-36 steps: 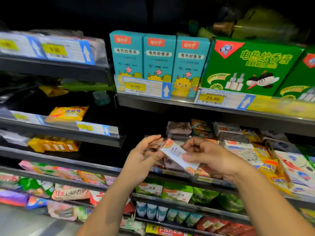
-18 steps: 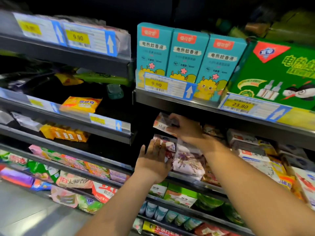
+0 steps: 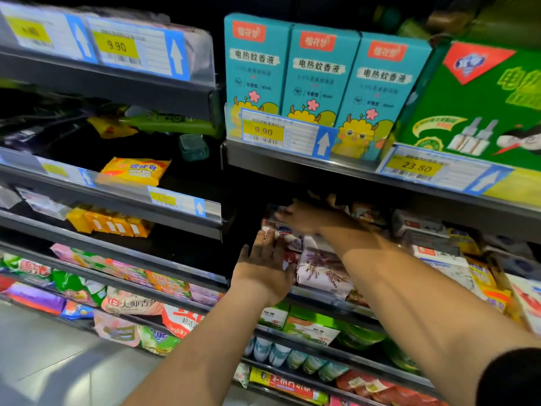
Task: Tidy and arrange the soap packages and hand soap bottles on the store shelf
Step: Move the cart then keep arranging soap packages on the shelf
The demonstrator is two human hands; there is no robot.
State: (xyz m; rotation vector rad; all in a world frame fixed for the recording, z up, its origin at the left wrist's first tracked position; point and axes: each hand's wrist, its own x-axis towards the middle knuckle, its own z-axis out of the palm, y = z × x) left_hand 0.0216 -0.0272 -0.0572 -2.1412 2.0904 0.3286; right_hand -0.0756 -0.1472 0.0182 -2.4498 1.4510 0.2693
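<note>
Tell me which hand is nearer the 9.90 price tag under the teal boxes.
Right. The right hand is below the price tag, atop the soap packages; the left hand is farther down, against their left side.

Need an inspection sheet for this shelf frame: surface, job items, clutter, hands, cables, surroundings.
Surface: dark metal shelf; the soap tier sits under the tier of boxes.
Job's things: soap stack, white package with blue logo on top, lavender-print package to its right.
Clutter: mixed packages lie unevenly further right.
Grippers: left hand flat, fingers straight against the stack's left side; right hand lies over the top package, grip blurred.
Cables: nothing seen.
Surroundings: teal boxes and green box above; 9.90 price tag; small bottles two tiers lower.
</note>
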